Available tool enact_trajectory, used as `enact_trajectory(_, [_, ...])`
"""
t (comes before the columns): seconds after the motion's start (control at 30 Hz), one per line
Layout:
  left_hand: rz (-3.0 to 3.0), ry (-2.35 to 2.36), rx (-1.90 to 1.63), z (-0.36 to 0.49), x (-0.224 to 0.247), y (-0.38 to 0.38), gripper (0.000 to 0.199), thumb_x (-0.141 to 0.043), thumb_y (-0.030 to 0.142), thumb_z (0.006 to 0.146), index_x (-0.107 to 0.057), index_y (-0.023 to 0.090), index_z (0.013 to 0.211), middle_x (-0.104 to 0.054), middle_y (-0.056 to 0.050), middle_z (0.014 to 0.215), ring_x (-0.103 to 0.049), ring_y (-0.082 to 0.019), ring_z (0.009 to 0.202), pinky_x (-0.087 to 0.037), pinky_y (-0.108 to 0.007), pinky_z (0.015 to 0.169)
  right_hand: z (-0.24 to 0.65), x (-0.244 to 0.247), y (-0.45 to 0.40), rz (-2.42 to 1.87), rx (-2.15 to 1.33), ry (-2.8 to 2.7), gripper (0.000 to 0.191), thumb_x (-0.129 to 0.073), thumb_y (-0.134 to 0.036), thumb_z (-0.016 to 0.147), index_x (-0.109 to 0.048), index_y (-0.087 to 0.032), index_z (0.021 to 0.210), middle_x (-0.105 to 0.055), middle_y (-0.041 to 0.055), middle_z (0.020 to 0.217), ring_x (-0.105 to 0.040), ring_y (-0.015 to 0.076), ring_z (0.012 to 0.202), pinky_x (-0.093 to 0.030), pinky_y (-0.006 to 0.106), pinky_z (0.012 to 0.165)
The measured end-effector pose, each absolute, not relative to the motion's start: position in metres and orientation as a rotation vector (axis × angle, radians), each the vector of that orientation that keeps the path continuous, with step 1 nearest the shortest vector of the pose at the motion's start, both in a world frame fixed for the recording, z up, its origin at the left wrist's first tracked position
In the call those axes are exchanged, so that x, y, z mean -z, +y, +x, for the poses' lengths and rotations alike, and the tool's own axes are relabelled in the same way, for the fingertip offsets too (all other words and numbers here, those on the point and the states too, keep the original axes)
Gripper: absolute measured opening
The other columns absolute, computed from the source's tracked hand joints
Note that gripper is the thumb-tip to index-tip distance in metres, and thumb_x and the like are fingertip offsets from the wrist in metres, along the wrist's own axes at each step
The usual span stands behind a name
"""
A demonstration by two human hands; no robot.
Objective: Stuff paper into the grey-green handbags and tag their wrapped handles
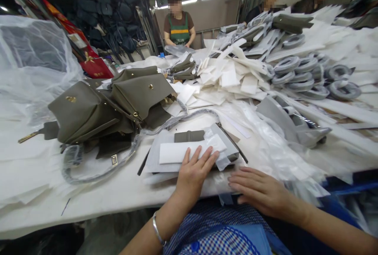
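Observation:
My left hand (pixel 195 172) lies with fingers spread on a white foam strip (pixel 174 152) over a flat bag covered in white sheet. A small olive piece (pixel 189 136) shows above the strip, beside a crumpled translucent wrap (pixel 217 143). To the right, my right hand (pixel 260 192) hovers or rests by the bag's lower right corner, palm down, fingers extended and holding nothing. A plastic-wrapped strap (pixel 174 121) curves behind the bag. Olive handbags (pixel 85 109) with gold fittings lie to the left.
White foam pieces (pixel 227 76) are heaped at the back centre. Wrapped grey coils (pixel 298 72) and a grey bag (pixel 277 117) lie at the right, near clear plastic bags (pixel 265 145). A person (pixel 178 26) stands across the table; two more people are at the back right.

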State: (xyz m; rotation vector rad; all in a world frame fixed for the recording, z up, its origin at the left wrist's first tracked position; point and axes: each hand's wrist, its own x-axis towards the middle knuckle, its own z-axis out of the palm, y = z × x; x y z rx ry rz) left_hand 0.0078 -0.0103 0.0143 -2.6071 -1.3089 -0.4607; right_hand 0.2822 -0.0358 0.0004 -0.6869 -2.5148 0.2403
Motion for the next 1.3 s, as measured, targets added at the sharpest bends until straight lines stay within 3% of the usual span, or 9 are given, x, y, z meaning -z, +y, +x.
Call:
enact_trajectory(0.13, [-2.62,-1.311,0.436,0.007,-0.015,-0.011,0.057,-0.048,0.017,0.099,-0.035,0.033,0.152,-0.042,0.0,0.154,-0.043,-0.026,0.141,-0.035,-0.054,0.117,0.258,0.019,-0.038,-0.65,-0.189,-2.631,0.058,-0.048,-0.009,0.097,-0.039,-0.021,0.152,-0.057,0.0103,0.144,-0.05,0.0238,0.136,-0.043,0.048,0.113])
enact_trajectory(0.3, [-2.604,-1.289,0.432,0.008,-0.015,-0.01,0.058,-0.046,0.014,0.099,-0.034,0.033,0.152,-0.042,0.002,0.154,-0.044,-0.025,0.141,-0.036,-0.053,0.116,0.234,0.026,-0.029,-0.574,-0.247,-2.48,0.05,-0.044,-0.009,0.093,-0.055,-0.02,0.14,-0.068,0.0107,0.129,-0.061,0.0258,0.124,-0.05,0.049,0.107])
enact_trajectory(0.4, [-2.6,-1.305,0.425,0.007,-0.014,-0.01,0.059,-0.046,0.013,0.099,-0.032,0.034,0.153,-0.041,0.003,0.155,-0.043,-0.024,0.141,-0.037,-0.054,0.116,0.234,0.032,-0.044,-0.62,-0.364,-2.369,0.04,-0.043,-0.009,0.095,-0.066,-0.023,0.124,-0.075,0.0082,0.114,-0.07,0.0202,0.109,-0.053,0.042,0.104])
enact_trajectory(0.5, [-2.588,-1.316,0.448,0.006,-0.012,-0.011,0.058,-0.045,0.015,0.099,-0.032,0.033,0.153,-0.042,0.003,0.154,-0.044,-0.024,0.14,-0.039,-0.054,0.115,0.242,0.043,-0.074,-0.557,-0.318,-2.314,0.03,-0.044,-0.014,0.099,-0.068,-0.018,0.117,-0.078,0.0085,0.102,-0.073,0.017,0.101,-0.055,0.033,0.102])
enact_trajectory(0.63, [-2.571,-1.283,0.496,0.006,-0.011,-0.011,0.052,-0.044,0.019,0.101,-0.035,0.031,0.151,-0.045,0.004,0.152,-0.047,-0.024,0.138,-0.042,-0.054,0.112,0.253,0.042,-0.101,-0.578,-0.265,-2.391,0.026,-0.05,-0.018,0.098,-0.066,-0.01,0.117,-0.076,0.0145,0.107,-0.068,0.0209,0.114,-0.05,0.036,0.108])
enact_trajectory(0.87, [-2.556,-1.245,0.505,0.008,-0.014,-0.011,0.051,-0.048,0.02,0.1,-0.04,0.035,0.149,-0.046,0.004,0.152,-0.051,-0.026,0.135,-0.044,-0.056,0.11,0.256,-0.031,-0.069,-0.487,-0.398,-2.376,0.036,-0.048,-0.044,0.101,-0.065,-0.015,0.115,-0.077,0.009,0.098,-0.072,0.0156,0.098,-0.053,0.028,0.101])
enact_trajectory(1.07, [-2.555,-1.244,0.522,0.007,-0.012,-0.01,0.052,-0.05,0.022,0.1,-0.04,0.034,0.149,-0.048,0.001,0.151,-0.052,-0.026,0.134,-0.044,-0.056,0.11,0.248,-0.05,-0.009,-0.873,0.063,-2.206,0.04,-0.062,-0.022,0.094,-0.059,-0.022,0.134,-0.069,0.0108,0.125,-0.062,0.0244,0.121,-0.05,0.046,0.107])
enact_trajectory(1.2, [-2.57,-1.262,0.537,0.007,-0.011,-0.01,0.051,-0.049,0.022,0.1,-0.04,0.033,0.149,-0.048,0.002,0.151,-0.051,-0.026,0.135,-0.043,-0.055,0.111,0.236,-0.044,0.009,-0.72,0.091,-2.236,0.018,-0.06,-0.015,0.094,-0.071,-0.022,0.106,-0.074,0.0053,0.097,-0.067,0.0186,0.094,-0.054,0.039,0.094])
enact_trajectory(1.3, [-2.588,-1.285,0.546,0.007,-0.01,-0.01,0.052,-0.047,0.02,0.1,-0.038,0.032,0.15,-0.047,0.003,0.151,-0.048,-0.025,0.137,-0.041,-0.054,0.113,0.234,-0.04,0.005,-0.664,0.085,-2.233,0.017,-0.059,-0.01,0.092,-0.071,-0.02,0.099,-0.073,0.0036,0.087,-0.065,0.017,0.087,-0.053,0.034,0.083])
